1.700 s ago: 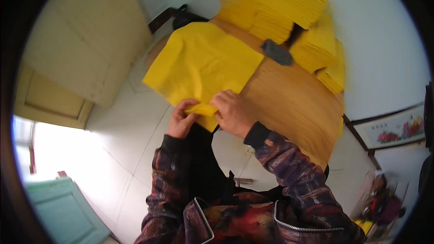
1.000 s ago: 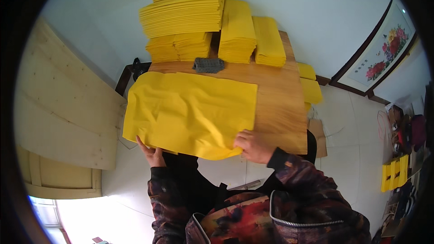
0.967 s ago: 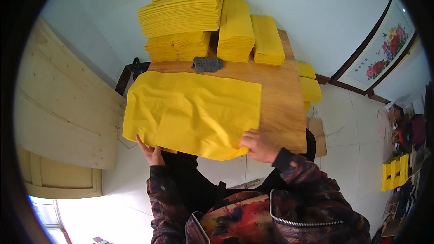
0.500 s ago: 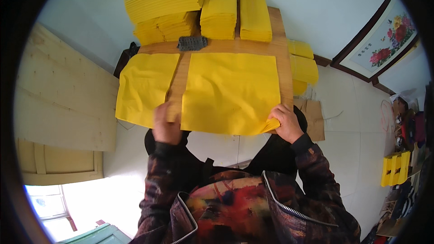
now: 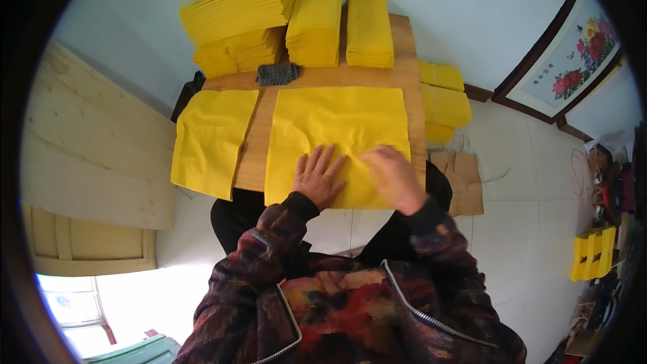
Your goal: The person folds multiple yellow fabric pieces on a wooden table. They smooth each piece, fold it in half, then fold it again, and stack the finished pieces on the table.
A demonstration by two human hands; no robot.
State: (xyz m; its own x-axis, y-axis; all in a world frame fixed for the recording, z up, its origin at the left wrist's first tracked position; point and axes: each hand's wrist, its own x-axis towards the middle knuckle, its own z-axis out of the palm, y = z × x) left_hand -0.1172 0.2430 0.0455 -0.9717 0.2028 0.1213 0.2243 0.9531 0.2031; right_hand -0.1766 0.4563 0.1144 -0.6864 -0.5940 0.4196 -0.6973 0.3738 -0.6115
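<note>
While my bare left hand (image 5: 319, 178) lies spread on a broad, creased rectangle of bright yellow cloth-like sheet (image 5: 340, 118), my bare right hand (image 5: 394, 178) is a blur beside it

Where my left hand rests, near the sheet's close edge, its fingers are fanned apart and point away from me. My right hand is bent at the fingers and too blurred for me to tell whether it pinches the yellow or is only above it. Dark patterned sleeves (image 5: 266, 229) with black cuffs (image 5: 302, 206) run back from both wrists.

The sheet lies on the right part of a brown wood-grained table (image 5: 257, 152), its near edge reaching past the table's front. To its left, across a narrow strip of wood, lies a narrower yellow piece (image 5: 209, 141) of similar material. Behind the gap sits a small dark grey knitted-looking bundle (image 5: 278, 74).

Farther back stand thick stacks of flat yellow sheets (image 5: 315, 23). Past the table's right edge are more yellow bundles (image 5: 445, 104), with brown paper-like material (image 5: 465, 182) below them, near the pale tiled floor (image 5: 519, 229). Beyond, a dark-framed flower picture (image 5: 573, 61) stands against the pale wall (image 5: 458, 7).
</note>
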